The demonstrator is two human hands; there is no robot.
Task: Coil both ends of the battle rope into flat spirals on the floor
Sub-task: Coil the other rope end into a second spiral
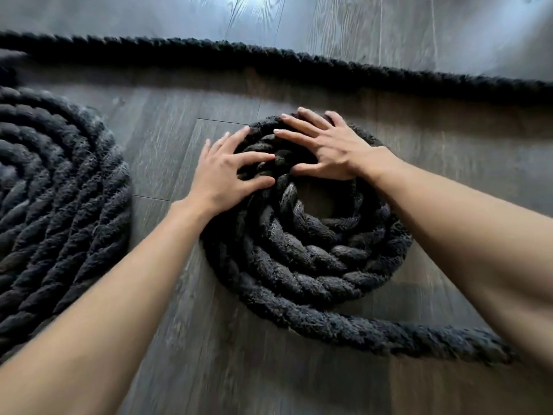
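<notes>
I judged the second coil to be the step in hand. The small spiral [299,259] sat at the centre of my view on the wood floor [179,139], a few turns wound round an open gap. The large spiral [54,205] lay apart from it at nine o'clock and looked done. My left hand [230,172] pressed on the small spiral's ten o'clock rim and my right hand [323,148] on its twelve o'clock rim. Both had their fingers spread and nearly straight, flat on the rope and grasping nothing. The next move, as I read it, called for holding the wound turns down while feeding the loose tail [419,333] round the outside, snug and level. The tail ran off toward four o'clock under my right forearm, so I could not see how much remained. The large spiral was cut by the frame edge. The straight run [269,61] across twelve o'clock was blurred, and I could not tell which coil it joined or find the rope's end.
</notes>
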